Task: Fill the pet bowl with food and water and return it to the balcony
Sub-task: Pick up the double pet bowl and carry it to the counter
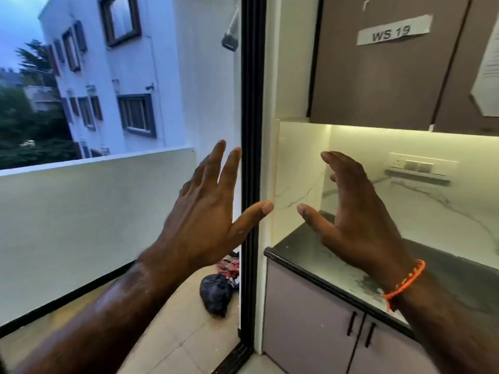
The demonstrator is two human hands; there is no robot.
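Door frame stands in the middle; balcony with a bag lies left, bench under cabinets right.

We see two carrying surfaces here. On our right runs a dark countertop with a rounded front edge, set above lilac cabinet doors; its glossy top mirrors the marble-patterned wall behind it, and we can make out nothing lying on the part in view. On our left, beyond the black door frame, the beige tiled balcony floor carries a crumpled black bag and, just behind it and touching it, a heap of reddish cloth.
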